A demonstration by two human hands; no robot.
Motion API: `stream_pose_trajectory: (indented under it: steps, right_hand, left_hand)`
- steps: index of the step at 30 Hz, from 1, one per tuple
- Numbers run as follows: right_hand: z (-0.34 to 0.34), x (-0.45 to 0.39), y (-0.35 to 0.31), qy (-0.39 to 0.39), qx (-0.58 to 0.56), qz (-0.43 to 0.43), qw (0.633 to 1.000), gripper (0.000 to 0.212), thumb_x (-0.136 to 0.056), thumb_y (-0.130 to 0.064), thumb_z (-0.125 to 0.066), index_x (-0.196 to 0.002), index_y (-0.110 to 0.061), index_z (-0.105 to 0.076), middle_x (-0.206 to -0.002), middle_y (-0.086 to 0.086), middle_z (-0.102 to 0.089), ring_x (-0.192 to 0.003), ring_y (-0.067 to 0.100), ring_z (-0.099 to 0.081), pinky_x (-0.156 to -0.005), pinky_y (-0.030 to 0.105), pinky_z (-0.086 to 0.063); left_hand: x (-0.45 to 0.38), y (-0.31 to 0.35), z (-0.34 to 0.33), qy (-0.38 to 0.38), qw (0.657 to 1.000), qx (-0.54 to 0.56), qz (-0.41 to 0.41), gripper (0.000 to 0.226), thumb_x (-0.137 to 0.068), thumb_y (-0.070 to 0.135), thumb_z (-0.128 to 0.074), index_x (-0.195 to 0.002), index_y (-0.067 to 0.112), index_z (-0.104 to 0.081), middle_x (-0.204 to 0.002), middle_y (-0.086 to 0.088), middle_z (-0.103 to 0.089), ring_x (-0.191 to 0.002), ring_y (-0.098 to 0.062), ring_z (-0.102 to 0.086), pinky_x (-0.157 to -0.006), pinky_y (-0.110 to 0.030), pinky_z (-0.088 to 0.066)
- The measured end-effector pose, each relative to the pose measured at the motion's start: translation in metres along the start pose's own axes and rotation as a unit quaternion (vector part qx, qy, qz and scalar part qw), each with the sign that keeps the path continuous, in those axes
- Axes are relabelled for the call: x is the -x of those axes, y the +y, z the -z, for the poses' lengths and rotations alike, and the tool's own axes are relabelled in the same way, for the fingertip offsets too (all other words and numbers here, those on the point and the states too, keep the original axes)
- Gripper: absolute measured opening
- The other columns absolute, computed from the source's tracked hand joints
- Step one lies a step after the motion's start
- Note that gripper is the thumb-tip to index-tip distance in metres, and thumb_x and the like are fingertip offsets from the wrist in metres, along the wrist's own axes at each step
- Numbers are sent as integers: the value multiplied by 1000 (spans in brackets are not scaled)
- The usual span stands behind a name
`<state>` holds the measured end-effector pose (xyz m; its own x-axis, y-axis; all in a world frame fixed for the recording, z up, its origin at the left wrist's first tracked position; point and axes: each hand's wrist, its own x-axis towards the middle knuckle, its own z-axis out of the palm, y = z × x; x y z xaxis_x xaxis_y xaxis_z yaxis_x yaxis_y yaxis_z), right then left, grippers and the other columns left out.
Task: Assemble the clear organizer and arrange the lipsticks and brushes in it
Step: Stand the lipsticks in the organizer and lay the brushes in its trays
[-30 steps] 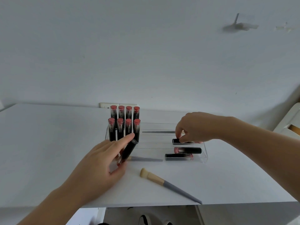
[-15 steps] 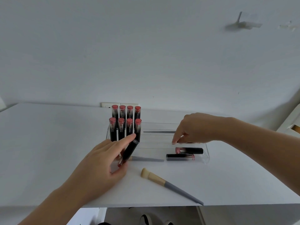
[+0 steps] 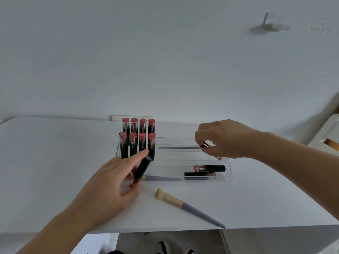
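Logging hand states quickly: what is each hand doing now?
Left hand: holds a black lipstick, tilted.
Right hand: pinches another lipstick.

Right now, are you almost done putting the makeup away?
Nearly. Eight red-capped black lipsticks stand in the clear plastic organizer; two lie flat. The left hand holds a black lipstick tube, the right hand another. The grey-handled tan brush waits on the white table.

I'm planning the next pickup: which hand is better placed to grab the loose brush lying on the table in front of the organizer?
Probably left. The left hand is beside the loose brush, though it holds a lipstick. The right hand is over the organizer, gripping another lipstick.
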<state>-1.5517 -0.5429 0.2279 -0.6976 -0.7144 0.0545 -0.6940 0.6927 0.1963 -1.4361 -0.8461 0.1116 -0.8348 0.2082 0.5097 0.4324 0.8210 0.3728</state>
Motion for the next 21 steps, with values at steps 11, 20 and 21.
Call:
stream_pose_trajectory:
  steps: [11, 20, 21]
  right_hand:
    - [3, 31, 8, 200, -325, -137, 914, 12, -85, -28, -76, -89, -39, -74, -85, -12, -68, -74, 9, -64, -67, 18, -50]
    - [-18, 28, -34, 179, -455, -147, 860, 11, -82, -27, -81, -86, -29, -71, -75, -7, -74, -71, 17, -70, -65, 26, -53]
    - [-22, 26, -39, 180, -459, -148, 857, 12, -81, -25, -82, -85, -29, -71, -75, -8, -74, -67, 15, -69, -62, 23, -51]
  left_hand:
    - [0, -2, -3, 28, 999, 34, 7, 85, -85, 31, -75, -147, 63, -26, -99, 27, -56, -99, -2, -57, -78, -21, -47]
    - [-4, 0, 7, 37, 997, 67, 9, 55, -79, 25, -84, -108, 59, -52, -108, 33, -62, -101, 7, -61, -77, -7, -45]
    - [-5, 0, 9, 34, 998, 57, -1, 49, -77, 21, -86, -104, 52, -58, -101, 28, -65, -98, 4, -62, -76, -8, -46]
